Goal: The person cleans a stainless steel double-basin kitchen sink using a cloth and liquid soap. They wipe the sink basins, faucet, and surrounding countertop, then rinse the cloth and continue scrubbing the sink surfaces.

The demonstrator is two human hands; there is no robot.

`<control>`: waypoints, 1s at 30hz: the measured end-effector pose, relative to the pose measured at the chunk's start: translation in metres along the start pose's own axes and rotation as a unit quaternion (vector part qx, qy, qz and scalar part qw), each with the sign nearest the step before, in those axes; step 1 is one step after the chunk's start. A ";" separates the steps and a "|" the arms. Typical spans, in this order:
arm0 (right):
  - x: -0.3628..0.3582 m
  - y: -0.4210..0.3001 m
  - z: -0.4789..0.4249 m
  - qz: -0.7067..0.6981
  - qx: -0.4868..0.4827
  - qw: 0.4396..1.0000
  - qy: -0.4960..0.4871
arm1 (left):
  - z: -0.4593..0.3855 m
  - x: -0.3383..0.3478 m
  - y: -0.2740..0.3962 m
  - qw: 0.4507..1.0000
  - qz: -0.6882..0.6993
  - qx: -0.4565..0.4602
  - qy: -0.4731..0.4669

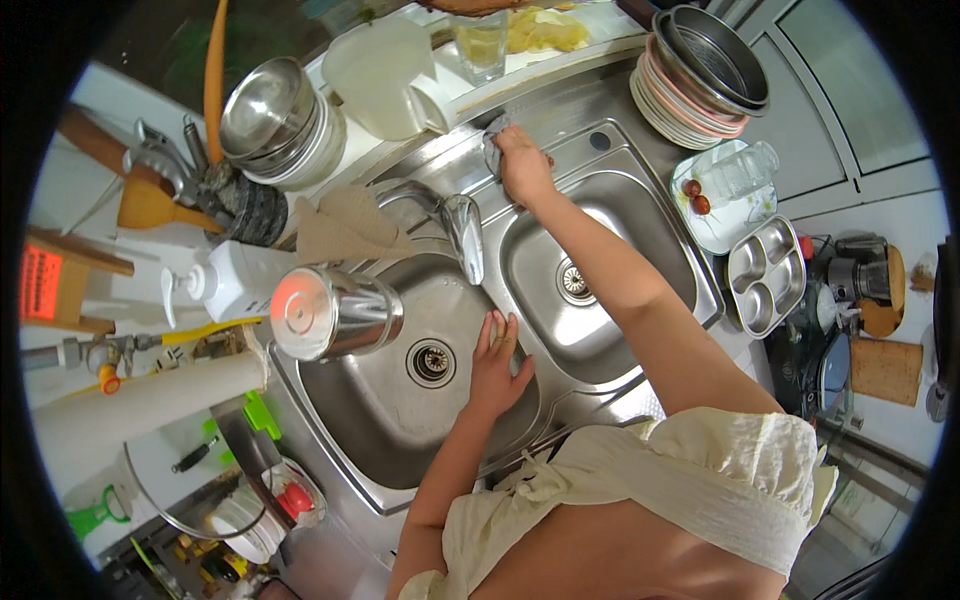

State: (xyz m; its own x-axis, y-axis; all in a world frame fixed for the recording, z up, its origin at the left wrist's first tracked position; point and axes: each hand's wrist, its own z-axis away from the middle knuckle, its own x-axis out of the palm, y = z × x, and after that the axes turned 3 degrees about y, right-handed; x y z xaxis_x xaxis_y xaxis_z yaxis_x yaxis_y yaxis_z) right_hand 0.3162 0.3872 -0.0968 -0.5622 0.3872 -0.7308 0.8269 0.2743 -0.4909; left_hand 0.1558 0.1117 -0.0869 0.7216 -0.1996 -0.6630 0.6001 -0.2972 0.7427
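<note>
Reaching over the double stainless-steel sink [517,247], my right hand [521,163] presses a crumpled grey cloth [493,146] onto the steel ledge behind the basins. Its fingers are wrapped around the cloth. My left hand [496,360] holds nothing; its fingers are apart, and it lies by the divider at the left basin's [375,427] right side. Between the basins stands a chrome faucet [463,232], its spout pointing toward me. A shiny metal canister [337,313] lies at the left basin's upper-left rim. The right basin [525,300] has a strainer drain [576,279].
Behind the sink stand a translucent pitcher [382,75], a drinking glass [480,49] and stacked metal bowls [266,112]. A tan cloth [349,225] hangs beside the faucet. At right are stacked plates and pans [675,112], a plate [720,232] with a glass jar [744,172], and a compartment tray [766,277].
</note>
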 end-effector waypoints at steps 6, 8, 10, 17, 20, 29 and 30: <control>-0.003 -0.041 0.010 -0.095 -0.084 0.987 -0.101 | 0.001 -0.004 0.003 0.999 -0.016 -0.020 -0.021; 0.003 -0.041 0.012 -0.127 -0.123 0.974 -0.142 | 0.002 -0.002 0.000 1.000 -0.019 -0.013 -0.010; 0.007 -0.039 0.010 -0.137 -0.163 0.963 -0.162 | 0.002 -0.001 -0.001 1.000 -0.020 -0.010 -0.005; -0.003 -0.025 -0.011 -0.244 0.046 0.934 -0.256 | 0.003 -0.007 0.001 0.999 -0.022 -0.036 -0.023; -0.004 -0.029 -0.020 -0.351 0.020 0.923 -0.158 | 0.003 -0.003 0.001 0.999 -0.014 -0.040 -0.020; 0.002 -0.037 -0.053 -0.073 -0.485 0.849 -0.198 | 0.005 0.000 -0.004 0.998 -0.007 -0.049 -0.026; 0.005 -0.039 -0.053 -0.066 -0.506 0.839 -0.189 | 0.005 -0.001 -0.002 0.998 -0.010 -0.051 -0.032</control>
State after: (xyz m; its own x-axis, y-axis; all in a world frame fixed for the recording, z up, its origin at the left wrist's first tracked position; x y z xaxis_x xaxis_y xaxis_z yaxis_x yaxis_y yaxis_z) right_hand 0.2805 0.4251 -0.0555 -0.4469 0.0413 -0.8936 0.2192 0.9736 -0.0646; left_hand 0.1517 0.1080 -0.0883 0.6876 -0.2548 -0.6799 0.6482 -0.2066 0.7329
